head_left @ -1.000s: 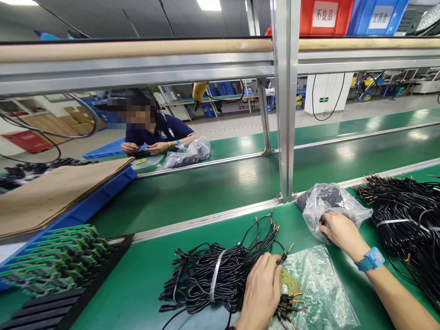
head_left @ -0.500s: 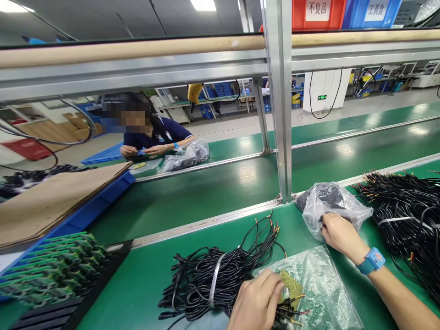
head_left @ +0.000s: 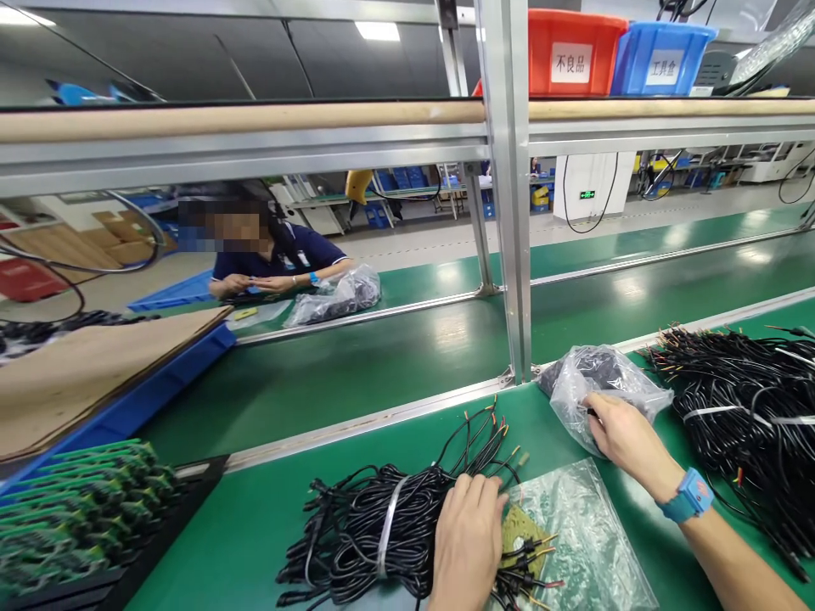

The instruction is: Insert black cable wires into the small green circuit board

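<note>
My left hand (head_left: 468, 539) lies over the right end of a bundle of black cables (head_left: 388, 526), back upward. Its fingers are bent together round the cables, their tips partly hidden. A pale band ties the bundle, and bare coloured wire ends stick out at the back. Beside that hand, short black connectors with wire tips (head_left: 525, 564) rest near a yellowish-green piece (head_left: 519, 530) and a flat clear plastic bag (head_left: 589, 526). My right hand (head_left: 627, 441), wearing a blue wristband (head_left: 688, 494), is closed at a clear bag of dark parts (head_left: 595, 369), pinching a small black part (head_left: 592, 413).
Larger tied black cables (head_left: 739, 416) lie to the right. Green circuit boards (head_left: 95, 501) stand in a black rack at left, near a blue tray (head_left: 184, 373) under cardboard. A metal post (head_left: 515, 255) rises ahead. Across the line sits another person (head_left: 280, 255).
My left hand has shifted from the short connectors onto the cable bundle. My right hand stays at the bag, and a small black part now shows at its fingertips. The view has tilted up slightly.
</note>
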A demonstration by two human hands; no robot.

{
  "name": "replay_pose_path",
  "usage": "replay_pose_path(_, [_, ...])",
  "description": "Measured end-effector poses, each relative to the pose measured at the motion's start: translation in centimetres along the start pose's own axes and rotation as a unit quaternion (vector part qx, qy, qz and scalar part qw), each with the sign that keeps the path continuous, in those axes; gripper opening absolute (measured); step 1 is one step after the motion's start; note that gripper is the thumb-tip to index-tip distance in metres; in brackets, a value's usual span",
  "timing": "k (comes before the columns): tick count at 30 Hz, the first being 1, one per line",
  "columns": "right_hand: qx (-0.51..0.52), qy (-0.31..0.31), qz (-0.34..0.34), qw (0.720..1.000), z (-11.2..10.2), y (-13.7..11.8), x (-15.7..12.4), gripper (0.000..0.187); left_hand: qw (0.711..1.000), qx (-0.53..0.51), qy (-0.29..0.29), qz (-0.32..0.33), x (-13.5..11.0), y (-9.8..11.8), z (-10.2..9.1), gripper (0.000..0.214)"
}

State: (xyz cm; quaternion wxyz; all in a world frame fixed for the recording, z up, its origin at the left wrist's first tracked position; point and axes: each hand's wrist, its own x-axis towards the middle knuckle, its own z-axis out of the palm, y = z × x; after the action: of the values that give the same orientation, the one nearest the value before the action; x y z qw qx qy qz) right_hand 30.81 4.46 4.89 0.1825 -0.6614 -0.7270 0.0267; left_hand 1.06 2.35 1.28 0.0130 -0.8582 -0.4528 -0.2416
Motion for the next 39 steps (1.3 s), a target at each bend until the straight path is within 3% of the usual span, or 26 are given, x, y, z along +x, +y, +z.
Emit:
replay_pose_path(5, [0.0,0.113,0.001,0.994,-0.5,-0.7,-0.2,0.016,0.981,-0.185,-0.039,0.052,-0.1,-0.6,-2.4,0.018])
replay_pose_path(9, [0.057,0.203,-0.052,0.976,-0.7,-2.0,-0.4,0.014,0.979,-0.149,-0.13,0.055,-0.6,-0.7,-2.8,0.018])
replay_pose_path(11, [0.11,0.168,-0.109,0.974,-0.4,-3.0,-0.5,0.012,0.982,-0.109,-0.145,0.054,-0.8,-0.7,-2.5,0.017])
replay_pose_path(15, [0.231,-0.035,-0.232,0.944,1.0,-5.4,-1.3,0.014,0.984,-0.071,-0.156,0.038,-1.2,-0.8,-1.9,0.02])
replay_pose_path(17, [0.25,-0.123,-0.28,0.919,2.0,-6.6,-1.8,0.015,0.982,-0.062,-0.179,0.019,-1.2,-0.8,-1.8,0.022])
replay_pose_path(19, [0.222,-0.169,-0.312,0.908,2.9,-7.4,-2.3,0.017,0.979,-0.052,-0.199,-0.001,-1.2,-0.8,-1.7,0.023])
replay_pose_path(22, [0.18,-0.178,-0.317,0.914,3.7,-7.6,-2.5,0.017,0.976,-0.045,-0.213,-0.017,-1.2,-0.8,-1.6,0.022])
replay_pose_path(27, [0.247,-0.146,-0.28,0.916,3.7,-7.2,-2.1,0.018,0.978,-0.042,-0.205,-0.017,-1.1,-0.8,-1.3,0.025])
replay_pose_path(34, [0.203,-0.167,-0.312,0.913,4.3,-7.8,-2.3,0.02,0.966,-0.003,-0.25,-0.066,-0.6,-0.2,-1.0,0.028])
replay_pose_path(39, [0.255,-0.129,-0.292,0.913,4.2,-7.4,-2.0,0.02,0.966,0.016,-0.248,-0.063,-0.3,0.0,-0.8,0.028])
